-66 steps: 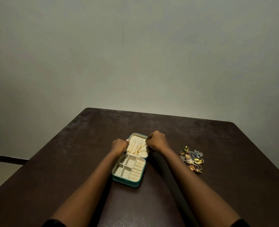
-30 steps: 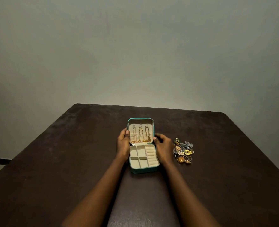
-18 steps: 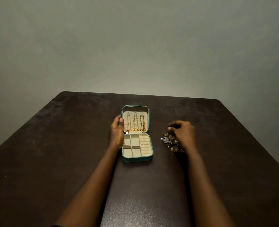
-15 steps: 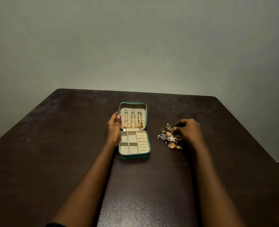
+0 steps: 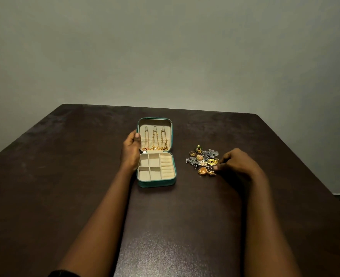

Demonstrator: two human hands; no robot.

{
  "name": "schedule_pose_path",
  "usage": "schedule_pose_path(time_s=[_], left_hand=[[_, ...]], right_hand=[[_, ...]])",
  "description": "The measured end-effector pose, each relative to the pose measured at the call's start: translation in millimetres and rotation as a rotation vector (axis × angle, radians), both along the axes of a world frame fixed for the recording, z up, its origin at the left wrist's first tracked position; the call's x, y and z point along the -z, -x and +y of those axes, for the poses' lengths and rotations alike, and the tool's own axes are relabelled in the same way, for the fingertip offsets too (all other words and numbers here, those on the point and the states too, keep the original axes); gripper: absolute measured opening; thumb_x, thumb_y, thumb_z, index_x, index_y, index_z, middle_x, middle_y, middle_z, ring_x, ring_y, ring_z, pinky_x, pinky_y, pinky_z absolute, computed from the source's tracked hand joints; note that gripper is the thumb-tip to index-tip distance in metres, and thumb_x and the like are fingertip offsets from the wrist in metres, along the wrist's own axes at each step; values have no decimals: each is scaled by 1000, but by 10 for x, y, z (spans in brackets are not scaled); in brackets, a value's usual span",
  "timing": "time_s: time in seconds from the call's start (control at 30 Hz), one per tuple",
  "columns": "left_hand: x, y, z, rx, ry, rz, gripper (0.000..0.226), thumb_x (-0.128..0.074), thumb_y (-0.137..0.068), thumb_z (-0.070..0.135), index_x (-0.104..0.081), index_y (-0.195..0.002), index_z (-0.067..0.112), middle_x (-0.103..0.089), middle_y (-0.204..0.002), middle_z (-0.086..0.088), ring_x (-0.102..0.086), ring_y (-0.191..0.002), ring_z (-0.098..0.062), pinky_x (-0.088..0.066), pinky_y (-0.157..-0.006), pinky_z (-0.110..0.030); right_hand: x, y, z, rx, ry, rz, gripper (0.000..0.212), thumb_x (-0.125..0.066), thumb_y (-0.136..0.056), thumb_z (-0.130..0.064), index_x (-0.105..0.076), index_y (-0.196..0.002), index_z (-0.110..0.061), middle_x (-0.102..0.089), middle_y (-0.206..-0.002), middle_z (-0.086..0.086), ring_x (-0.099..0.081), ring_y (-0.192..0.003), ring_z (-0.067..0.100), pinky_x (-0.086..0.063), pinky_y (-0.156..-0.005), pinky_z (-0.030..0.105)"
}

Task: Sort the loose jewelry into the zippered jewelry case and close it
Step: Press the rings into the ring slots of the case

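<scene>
- On table (image 5: 65, 176): jewelry case (image 5: 155, 152) open, left hand (image 5: 130, 151) gripping lid's left edge.
- Right hand (image 5: 235, 163) fingertips pinched at loose jewelry (image 5: 203, 159) pile's right side; grip on a piece unclear.

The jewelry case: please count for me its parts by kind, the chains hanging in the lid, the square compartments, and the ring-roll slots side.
Chains in the lid of the jewelry case: 3
Square compartments: 4
Ring-roll section: 1
Total: 8
</scene>
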State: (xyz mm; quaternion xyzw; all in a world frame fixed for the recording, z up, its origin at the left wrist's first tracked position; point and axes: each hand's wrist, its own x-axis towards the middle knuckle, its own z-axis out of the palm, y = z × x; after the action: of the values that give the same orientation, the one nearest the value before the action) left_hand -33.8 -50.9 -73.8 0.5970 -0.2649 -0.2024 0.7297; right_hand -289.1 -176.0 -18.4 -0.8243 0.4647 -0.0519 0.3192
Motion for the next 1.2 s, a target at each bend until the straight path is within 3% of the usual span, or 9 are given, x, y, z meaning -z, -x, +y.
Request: schedule_pose_path(time_s=[0.2, 0.3, 0.47, 0.57, 0.7, 0.8, 0.93, 1.03, 1.2], left_hand=[[-25, 5, -2, -5, -9, 24, 28, -32, -102, 14, -54, -118, 9, -63, -92, 2, -61, -87, -15, -50, -84, -34], [-15, -11, -12, 0, -26, 27, 29, -32, -101, 16, -54, -119, 8, -63, -94, 0, -61, -88, -16, -51, -85, -36], [-2, -4, -20, -3, -45, 1, 30, -32, -102, 18, -54, -120, 7, -63, -103, -7, -61, -98, -24, -51, -90, -42], [-18, 11, -22, 2, -52, -10, 29, -32, -101, 17, -54, -117, 7, -63, -95, -1, -61, -92, -19, -51, -89, -44], [-35, 26, -14, -7, -60, -19, 26, -33, -101, 18, -55, -114, 13, -63, -99, -4, -61, -97, -24, -51, -90, -46], [-34, 29, -9, -3, -67, -28, 26, -33, -101, 18, -55, -114, 13, -63, -98, -2, -61, -97, -23, -51, -90, -46], [-35, 30, -20, 1, -59, -19, 23, -33, -101, 18, -55, -109, 18, -64, -93, 1, -62, -95, -23, -51, -90, -47], [-38, 25, -21, -2, -54, -13, 23, -34, -101, 17, -55, -111, 15, -64, -94, 0, -62, -95, -24, -51, -90, -46], [-67, 50, -32, 3, -30, 2, 27, -34, -101, 15, -54, -118, 7, -63, -91, 1, -61, -87, -17, -51, -85, -42]], right_hand=[[43, -104, 19, 17, 117, -15, 8, -68, -79, -12, -75, -81, -14, -70, -82, 3, -59, -74, 9, -44, -61, 21], [16, -138, 49, 97, 188, -182, 6, -64, -82, -9, -67, -78, -11, -67, -80, 4, -61, -69, 12, -48, -63, 24], [-78, -328, 287, 92, -59, -618, 4, -59, -83, 7, -59, -84, 3, -66, -74, 16, -67, -58, 20, -58, -56, 24], [-51, -526, 451, 29, -70, -620, 8, -61, -84, 3, -66, -88, -1, -67, -72, 13, -65, -52, 9, -54, -52, 17], [44, -735, 581, 1, -107, -547, 13, -64, -84, -1, -71, -94, -2, -69, -74, 13, -63, -59, 15, -59, -55, 27], [115, -808, 603, -31, -138, -583, 21, -61, -84, 4, -69, -104, 2, -70, -81, 15, -60, -61, 11, -55, -58, 15], [138, -828, 623, 2, -266, -758, 25, -53, -82, 16, -69, -99, 7, -69, -78, 10, -63, -67, 13, -55, -63, 15], [141, -831, 638, 18, -344, -888, 27, -59, -77, 16, -72, -91, -3, -72, -77, 6, -66, -69, 11, -55, -65, 19], [142, -823, 587, -38, -332, -968, 39, -58, -75, 19, -68, -102, -7, -68, -70, 1, -64, -62, 2, -53, -60, 14]])
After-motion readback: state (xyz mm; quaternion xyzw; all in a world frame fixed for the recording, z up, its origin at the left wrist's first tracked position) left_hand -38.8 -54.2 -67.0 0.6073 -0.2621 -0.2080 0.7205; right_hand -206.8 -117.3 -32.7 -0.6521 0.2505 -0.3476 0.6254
